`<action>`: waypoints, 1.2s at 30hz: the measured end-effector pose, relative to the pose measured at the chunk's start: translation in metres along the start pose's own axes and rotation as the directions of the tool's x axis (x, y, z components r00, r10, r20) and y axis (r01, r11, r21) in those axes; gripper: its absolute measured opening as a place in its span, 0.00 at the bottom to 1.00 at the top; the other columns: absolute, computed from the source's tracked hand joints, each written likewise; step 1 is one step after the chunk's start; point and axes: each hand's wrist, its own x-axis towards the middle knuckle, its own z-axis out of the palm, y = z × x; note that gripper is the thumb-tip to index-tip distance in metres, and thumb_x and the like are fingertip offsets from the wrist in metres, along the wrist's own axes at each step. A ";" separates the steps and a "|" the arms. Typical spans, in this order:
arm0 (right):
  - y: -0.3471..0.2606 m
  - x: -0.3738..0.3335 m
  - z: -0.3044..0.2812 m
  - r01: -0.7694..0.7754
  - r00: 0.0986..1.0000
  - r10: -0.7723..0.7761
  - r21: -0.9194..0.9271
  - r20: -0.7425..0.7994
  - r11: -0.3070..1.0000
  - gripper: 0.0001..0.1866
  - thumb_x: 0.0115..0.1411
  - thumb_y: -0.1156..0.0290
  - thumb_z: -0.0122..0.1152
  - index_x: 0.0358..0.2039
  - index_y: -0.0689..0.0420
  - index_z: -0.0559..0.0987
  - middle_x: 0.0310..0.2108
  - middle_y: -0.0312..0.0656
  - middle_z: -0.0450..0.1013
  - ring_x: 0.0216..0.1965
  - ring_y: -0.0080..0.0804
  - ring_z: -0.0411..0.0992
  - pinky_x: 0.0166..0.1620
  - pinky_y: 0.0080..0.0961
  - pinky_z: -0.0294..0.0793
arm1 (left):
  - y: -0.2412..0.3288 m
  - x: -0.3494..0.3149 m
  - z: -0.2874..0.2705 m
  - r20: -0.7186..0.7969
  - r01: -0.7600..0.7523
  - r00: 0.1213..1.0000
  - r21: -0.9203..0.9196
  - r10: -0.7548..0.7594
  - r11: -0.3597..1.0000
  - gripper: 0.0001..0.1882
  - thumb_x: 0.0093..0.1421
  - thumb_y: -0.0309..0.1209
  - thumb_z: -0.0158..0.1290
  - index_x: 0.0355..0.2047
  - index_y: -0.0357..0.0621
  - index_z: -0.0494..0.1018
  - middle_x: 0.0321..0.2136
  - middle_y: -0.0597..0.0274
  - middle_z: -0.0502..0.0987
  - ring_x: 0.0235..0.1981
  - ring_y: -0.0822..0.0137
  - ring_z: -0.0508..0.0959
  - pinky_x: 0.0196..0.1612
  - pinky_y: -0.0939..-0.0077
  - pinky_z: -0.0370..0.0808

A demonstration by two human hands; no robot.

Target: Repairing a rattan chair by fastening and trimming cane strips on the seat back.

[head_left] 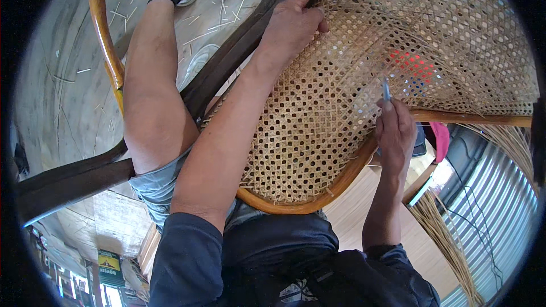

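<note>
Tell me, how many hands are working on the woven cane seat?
2. The left hand grips the cane seat at its upper edge; the right hand holds a thin blue tool at the seat's right side.

Dark navy short sleeves, grey shorts, black ankle sock with white shoe — bare forearms, bare knee

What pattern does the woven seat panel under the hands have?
The woven seat panel is tan cane in an open lattice of small regular holes, seen in the head view.
</note>
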 end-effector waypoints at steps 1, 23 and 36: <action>0.004 -0.004 -0.001 -0.020 1.000 0.022 0.095 -0.018 0.995 0.11 0.62 0.65 0.51 0.35 0.60 0.75 0.16 0.31 0.62 0.18 0.16 0.60 0.22 0.16 0.59 | 0.000 -0.001 0.003 0.000 -0.005 1.000 0.036 0.005 0.999 0.22 0.56 0.30 0.47 0.53 0.39 0.66 0.22 0.69 0.75 0.23 0.79 0.70 0.28 0.85 0.67; 0.020 -0.001 0.005 0.115 0.993 -0.103 0.263 -0.059 0.958 0.10 0.63 0.66 0.50 0.37 0.59 0.75 0.19 0.29 0.63 0.20 0.12 0.59 0.23 0.12 0.58 | -0.001 0.023 -0.001 -0.018 -0.328 0.676 0.888 0.737 0.323 0.10 0.49 0.31 0.57 0.35 0.55 0.78 0.48 0.57 0.67 0.51 0.52 0.65 0.51 0.61 0.64; 0.020 -0.001 0.007 0.147 0.987 -0.138 0.126 -0.078 0.981 0.09 0.61 0.70 0.51 0.37 0.61 0.74 0.24 0.36 0.68 0.24 0.19 0.63 0.30 0.17 0.65 | -0.011 0.033 0.001 -0.063 -0.360 0.666 0.846 0.743 0.394 0.09 0.48 0.29 0.57 0.31 0.55 0.78 0.49 0.55 0.65 0.46 0.52 0.69 0.45 0.64 0.70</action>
